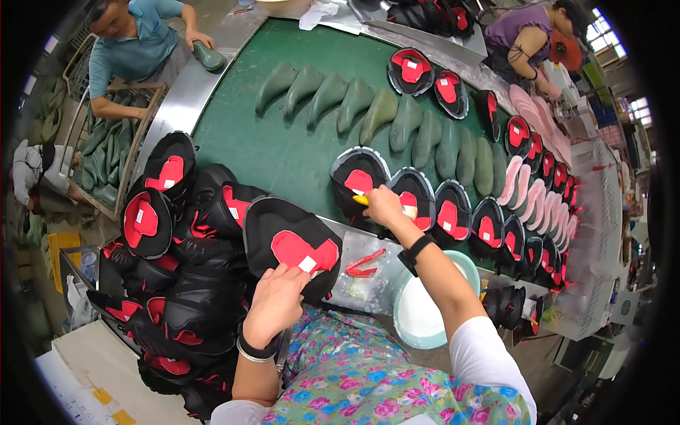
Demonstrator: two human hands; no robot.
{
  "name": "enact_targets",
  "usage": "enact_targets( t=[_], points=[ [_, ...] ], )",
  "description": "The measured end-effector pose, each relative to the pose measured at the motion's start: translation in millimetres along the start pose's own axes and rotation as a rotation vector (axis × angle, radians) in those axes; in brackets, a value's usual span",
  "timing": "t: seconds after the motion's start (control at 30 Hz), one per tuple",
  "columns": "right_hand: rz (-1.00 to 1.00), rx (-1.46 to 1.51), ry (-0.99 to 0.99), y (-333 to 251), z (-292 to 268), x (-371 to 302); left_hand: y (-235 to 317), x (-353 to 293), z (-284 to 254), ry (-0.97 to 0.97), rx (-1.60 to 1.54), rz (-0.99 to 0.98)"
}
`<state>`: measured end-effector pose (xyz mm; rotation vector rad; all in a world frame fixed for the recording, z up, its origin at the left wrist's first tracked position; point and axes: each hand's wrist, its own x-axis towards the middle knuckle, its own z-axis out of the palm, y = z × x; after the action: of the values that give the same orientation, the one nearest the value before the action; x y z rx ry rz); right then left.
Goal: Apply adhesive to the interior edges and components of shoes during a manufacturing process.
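Observation:
My left hand (275,303) grips the near end of a black shoe upper (263,225) with a red lining and a small white label. This upper is held at the front edge of a pile of similar uppers. My right hand (386,205) is closed on a yellow-handled tool (361,200), whose working end I cannot make out. The hand is over the gap between another black upper (347,164) with a pale rim and its neighbour (415,185) on the green belt.
Green shoe lasts (329,99) and pink insoles (528,201) line the green belt (234,152). A pale basin (405,312) with white contents and a red-handled tool (365,265) are close by me. Uppers (188,283) pile at left. Co-workers stand at far left (138,49) and far right (523,42).

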<state>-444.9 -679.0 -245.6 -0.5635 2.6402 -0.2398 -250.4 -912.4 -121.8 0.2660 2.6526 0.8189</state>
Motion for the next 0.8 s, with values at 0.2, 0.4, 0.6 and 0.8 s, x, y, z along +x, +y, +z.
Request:
enact_targets(
  t=[0.2, 0.4, 0.6, 0.8],
  points=[
    [-0.392, 0.408, 0.285, -44, -41, -92, 14, -12, -15, -0.033, 0.061, 0.172],
    [-0.514, 0.343, -0.111, -77, -64, -201, 28, -25, -38, 0.110, -0.033, 0.407],
    [-0.465, 0.715, 0.025, -80, -80, -246, 28, -46, 31, 0.202, -0.978, 0.021],
    [-0.475, 0.765, -0.142, -82, -80, -291, 36, -58, 86, 0.222, -1.350, -0.121]
  ],
)
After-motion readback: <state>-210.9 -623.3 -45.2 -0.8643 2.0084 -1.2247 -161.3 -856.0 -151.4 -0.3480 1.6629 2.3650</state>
